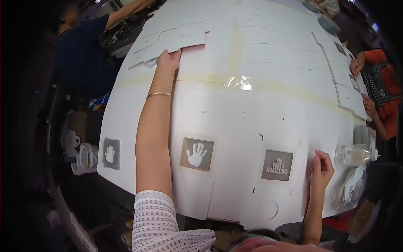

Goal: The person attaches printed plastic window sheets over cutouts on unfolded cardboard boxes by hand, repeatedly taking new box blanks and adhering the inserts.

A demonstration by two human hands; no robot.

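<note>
My left hand point(169, 59) reaches far forward, its fingers closed on the near edge of a white card sheet point(184, 41) that lies on other white sheets. My right hand point(323, 170) is low over the right side of the table, its fingers curled together with nothing visible in them. Between my arms is a grey square plate with a white raised handprint point(196, 154). Left of my right hand sits a grey square plate with raised mirrored lettering point(277, 165). A smaller grey handprint plate point(111, 154) lies beyond my left forearm.
The white-covered table point(235, 197) has yellowish tape strips point(268, 89). A clear bottle point(357, 155) lies at the right edge, near a bagged white item point(352, 185). A white bucket point(86, 159) stands off the left side. Co-workers stand at left point(84, 54) and right point(386, 80).
</note>
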